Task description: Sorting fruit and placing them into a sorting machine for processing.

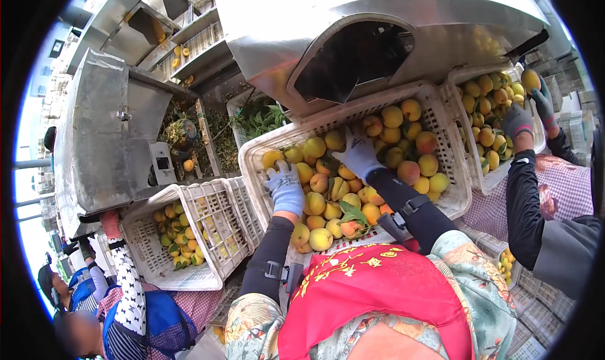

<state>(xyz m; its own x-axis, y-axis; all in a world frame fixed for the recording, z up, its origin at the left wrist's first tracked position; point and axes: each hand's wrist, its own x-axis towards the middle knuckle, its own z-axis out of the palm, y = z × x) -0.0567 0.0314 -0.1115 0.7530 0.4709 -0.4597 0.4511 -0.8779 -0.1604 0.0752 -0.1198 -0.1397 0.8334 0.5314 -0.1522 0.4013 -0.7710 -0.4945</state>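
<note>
A white plastic crate (463, 199) full of yellow-orange peaches (321, 239) stands before me, with a green leaf (353, 212) among the fruit. My left hand (287, 188), in a pale blue-grey glove, rests at the crate's left side with its fingers apart and slightly bent over the peaches; it holds no fruit that I can see. Toward the far middle, my gloved right hand (359, 156) reaches into the fruit. Its thumb and forefinger lie around a yellow peach (334, 140); its other fingertips are partly hidden.
A metal machine with a dark opening (355, 60) stands beyond the crate. On the right, a co-worker's gloved hands (518, 119) are over another peach crate (469, 147). A tilted peach crate (211, 278) and another co-worker (142, 309) are at left. Green leaves (261, 118) fill a bin behind.
</note>
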